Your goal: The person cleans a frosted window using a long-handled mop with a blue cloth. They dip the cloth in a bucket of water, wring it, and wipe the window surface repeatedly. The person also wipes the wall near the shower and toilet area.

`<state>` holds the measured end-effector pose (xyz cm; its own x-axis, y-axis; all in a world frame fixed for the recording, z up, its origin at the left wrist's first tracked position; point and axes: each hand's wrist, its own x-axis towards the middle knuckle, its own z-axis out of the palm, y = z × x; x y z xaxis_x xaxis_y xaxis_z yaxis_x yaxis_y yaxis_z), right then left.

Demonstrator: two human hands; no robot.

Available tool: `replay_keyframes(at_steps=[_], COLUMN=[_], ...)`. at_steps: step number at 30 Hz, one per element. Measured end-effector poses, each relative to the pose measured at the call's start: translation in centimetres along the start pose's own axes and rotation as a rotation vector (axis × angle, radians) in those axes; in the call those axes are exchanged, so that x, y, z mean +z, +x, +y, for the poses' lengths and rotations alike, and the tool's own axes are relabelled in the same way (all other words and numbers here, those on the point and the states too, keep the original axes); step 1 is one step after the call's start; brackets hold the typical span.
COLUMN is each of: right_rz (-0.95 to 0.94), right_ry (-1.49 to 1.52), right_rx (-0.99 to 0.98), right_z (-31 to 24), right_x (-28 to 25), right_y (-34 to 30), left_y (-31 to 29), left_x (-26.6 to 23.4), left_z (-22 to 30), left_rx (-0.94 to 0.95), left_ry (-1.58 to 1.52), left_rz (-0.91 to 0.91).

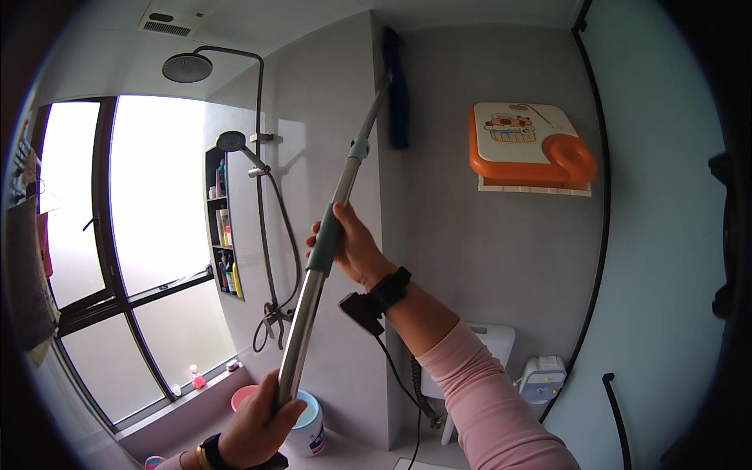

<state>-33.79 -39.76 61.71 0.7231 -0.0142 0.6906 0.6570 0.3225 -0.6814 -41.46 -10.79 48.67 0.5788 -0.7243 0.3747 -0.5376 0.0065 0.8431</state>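
Apparently for balance, my right grip (pixel 356 247) clamps midway along the pole (pixel 307 313) and my left grip (pixel 254 427) lower on it, the blue head (pixel 399 106) atop

A wide fisheye view is being taken from the person's head, near the lower end of the pole (pixel 305 313); the grey wall (pixel 493 258) beyond its tip is being faced, farther off.

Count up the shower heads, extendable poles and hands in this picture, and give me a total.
Shower heads: 2 (overhead shower head, handheld shower head)
Poles: 1 (extendable pole)
Hands: 2 (left hand, right hand, both gripping the pole)
Total: 5
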Motion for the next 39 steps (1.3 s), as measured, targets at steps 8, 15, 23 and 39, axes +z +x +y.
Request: replay_keyframes(at_steps=[8,15,23,39], right_rz=[-0.094,-0.106,0.042,0.279], right_ry=[0.130,0.290,0.098,0.276], right_rx=[0.350,0.605,0.505,0.284], right_z=[14.8,19.9,18.4,23.5], right_x=[1.8,3.0,-3.9,-0.9], right_y=[-16.7,-25.8,-22.6,-25.0], left_y=[-13.8,-17.4,-13.5,-11.3], left_x=[5.3,5.1,6.1,-2.9], left_z=[-13.0,-17.6,-23.5,-28.1], left_rx=[-0.270,-0.463,-0.398,-0.268], left_ry=[0.009,0.310,0.312,0.394], left_rz=[0.203,0.124,0.095,-0.137])
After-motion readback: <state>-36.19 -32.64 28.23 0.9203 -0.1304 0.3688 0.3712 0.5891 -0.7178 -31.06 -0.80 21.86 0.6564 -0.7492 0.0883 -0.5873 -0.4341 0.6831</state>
